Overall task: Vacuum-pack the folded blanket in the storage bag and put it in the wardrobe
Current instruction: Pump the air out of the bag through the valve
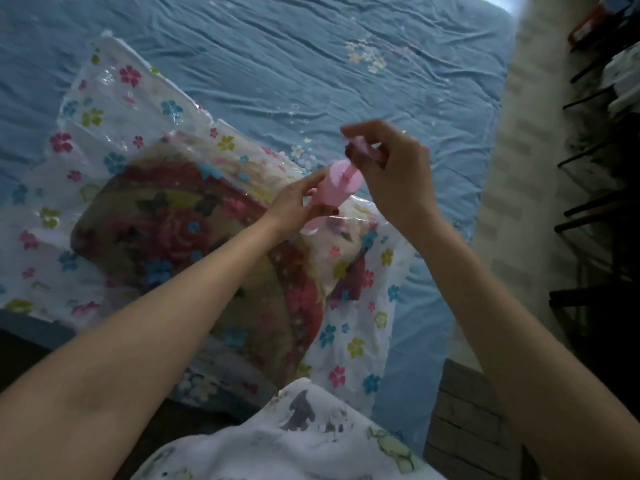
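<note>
Both hands on a pink plastic hand pump (334,188) — left hand (298,202) wrapped round the barrel, right hand (388,168) gripping the raised, blurred plunger handle. Base of pump pressed onto a clear flower-printed plastic storage bag (114,109) holding a folded red-and-tan floral blanket (180,230), flat on a wrinkled blue bedsheet (311,64).

wrinkled blue bedsheet (311,64), dark rack (602,168) beside bed
</note>
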